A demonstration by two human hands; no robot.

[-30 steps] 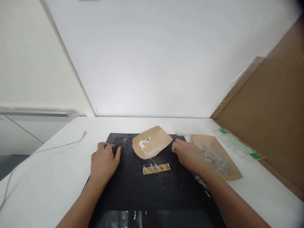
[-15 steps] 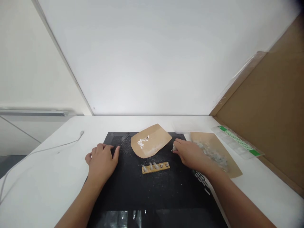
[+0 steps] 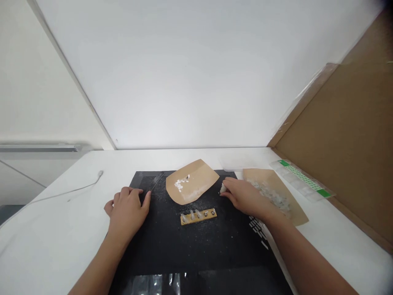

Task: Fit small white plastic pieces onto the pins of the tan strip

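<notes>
My left hand (image 3: 129, 207) lies open over the left edge of a black mat (image 3: 184, 250), fingers spread. Just beyond its thumb is a thin tool with a needle-like shaft and clear handle (image 3: 158, 178). My right hand (image 3: 244, 196) is closed, pinching a small whitish piece (image 3: 222, 188) at the mat's right side. Most of that piece is hidden by the fingers. Between my hands sits a narrow tan strip (image 3: 199, 217) with several small posts; translucent sleeve-like pieces stand on the left ones. Behind it, a brown paper sheet (image 3: 196, 190) carries small white bits (image 3: 179, 183).
Right of the mat, another brown sheet (image 3: 294, 211) bears a heap of translucent pieces (image 3: 278, 200). Several white slips (image 3: 258, 227) lie on the mat's right edge. A clear case with green labels (image 3: 303, 180) leans near the cardboard wall (image 3: 346, 155). A cable (image 3: 73, 189) crosses the left.
The whole view has shifted slightly, so everything sits a little farther left. Both hands keep nearly the same pose, and my right hand still pinches the whitish piece.
</notes>
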